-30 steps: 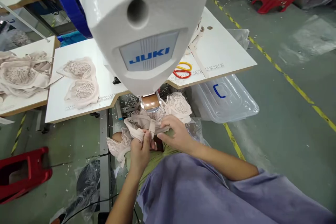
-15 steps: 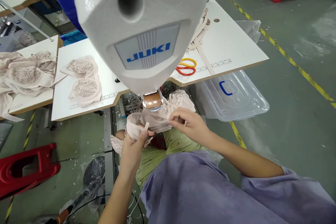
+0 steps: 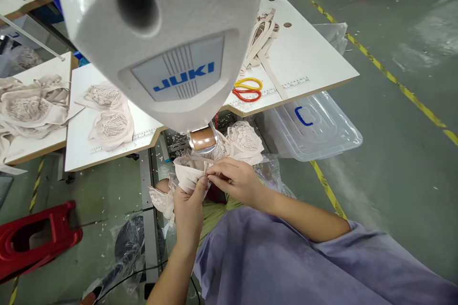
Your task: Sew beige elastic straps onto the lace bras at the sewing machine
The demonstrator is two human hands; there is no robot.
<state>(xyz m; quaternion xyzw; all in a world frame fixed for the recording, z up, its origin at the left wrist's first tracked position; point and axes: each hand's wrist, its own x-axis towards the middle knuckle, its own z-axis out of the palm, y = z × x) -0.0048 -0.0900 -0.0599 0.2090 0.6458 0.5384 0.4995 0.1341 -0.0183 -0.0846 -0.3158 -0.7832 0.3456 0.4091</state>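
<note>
A beige lace bra (image 3: 191, 169) is bunched up in my left hand (image 3: 191, 205), the thumb pressed over its folded edge. My right hand (image 3: 239, 181) pinches the same bra's edge close to the left thumb, so both hands meet on the fabric. More of the garment, lace cups (image 3: 245, 138), drapes just under the head of the white JUKI sewing machine (image 3: 179, 76). The brown presser part (image 3: 203, 139) of the machine hangs right above the fabric. Small details between the fingertips are hidden.
On the table lie bra cups (image 3: 110, 119) at left, yellow and red scissors (image 3: 247, 89) and beige straps (image 3: 263, 40) at right. A heap of bras (image 3: 32, 105) covers the left table. A clear lidded bin (image 3: 315, 126) stands below right, a red stool (image 3: 39, 238) lower left.
My right hand has moved left and down from the stretched edge to meet the left hand. The band between them is gathered now, and the view has shifted slightly.
</note>
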